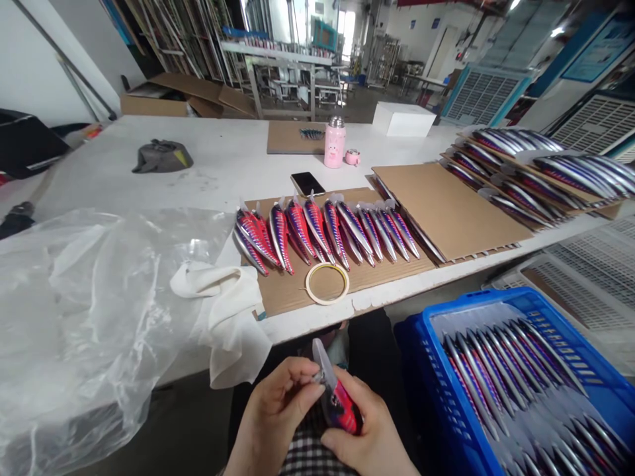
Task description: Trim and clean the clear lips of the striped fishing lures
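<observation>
A red and purple fishing lure [342,406] with a clear lip is held over my lap, in front of the table edge. My right hand [370,423] wraps round its body. The fingers of my left hand [280,406] pinch at the lip end, by a small metal-looking part too small to make out. On the cardboard sheet [285,301] beyond, several similar lures [302,228] lie in a row. A roll of masking tape [310,291] rests at that sheet's front edge, beside a white cloth [231,304] that hangs over the table.
A blue basket [429,370] at the lower right holds rows of lures. Cardboard layers with lures [540,168] are stacked at the right. Plastic sheeting [99,317] covers the left. A phone [307,184], a pink bottle [335,142] and a white box [403,119] stand or lie farther back.
</observation>
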Demonstrator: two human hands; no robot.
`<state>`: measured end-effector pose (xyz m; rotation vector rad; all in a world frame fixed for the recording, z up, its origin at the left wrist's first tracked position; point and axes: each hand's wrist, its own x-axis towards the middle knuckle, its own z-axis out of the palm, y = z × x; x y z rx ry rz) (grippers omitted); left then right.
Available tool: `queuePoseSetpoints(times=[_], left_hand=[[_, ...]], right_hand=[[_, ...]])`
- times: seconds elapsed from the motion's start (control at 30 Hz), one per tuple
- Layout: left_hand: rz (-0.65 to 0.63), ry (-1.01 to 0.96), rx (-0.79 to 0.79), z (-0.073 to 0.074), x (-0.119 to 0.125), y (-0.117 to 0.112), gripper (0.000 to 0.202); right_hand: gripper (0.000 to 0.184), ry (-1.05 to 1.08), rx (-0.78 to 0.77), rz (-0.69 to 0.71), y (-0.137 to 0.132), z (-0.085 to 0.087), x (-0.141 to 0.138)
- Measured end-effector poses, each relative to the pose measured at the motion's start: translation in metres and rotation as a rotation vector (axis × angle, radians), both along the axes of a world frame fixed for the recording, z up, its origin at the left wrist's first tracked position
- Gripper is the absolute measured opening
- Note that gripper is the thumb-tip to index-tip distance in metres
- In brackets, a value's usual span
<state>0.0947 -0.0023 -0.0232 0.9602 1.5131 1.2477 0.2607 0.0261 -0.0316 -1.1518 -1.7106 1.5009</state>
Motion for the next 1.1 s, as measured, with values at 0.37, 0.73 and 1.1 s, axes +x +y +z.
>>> queuePoseSetpoints(times=[0.37,0.73,1.1], left_hand=[[-0.111,0.600,0.166,0.014,0.000,0.001,0.009],[-0.115,0.196,0.052,0.014,0.004,0.004,0.012],[-0.018,0.068,0.047,0.011,0.007,0.008,0.006]], right_hand=[[0.069,-0.073,0.073,-0.005,0.000,-0.001,0.002],[0.068,-0.148,0.123,-0.055,0.001,-0.004,0.005],[0.073,-0.201,0.221,-0.060,-0.006,-0.019,0.007]])
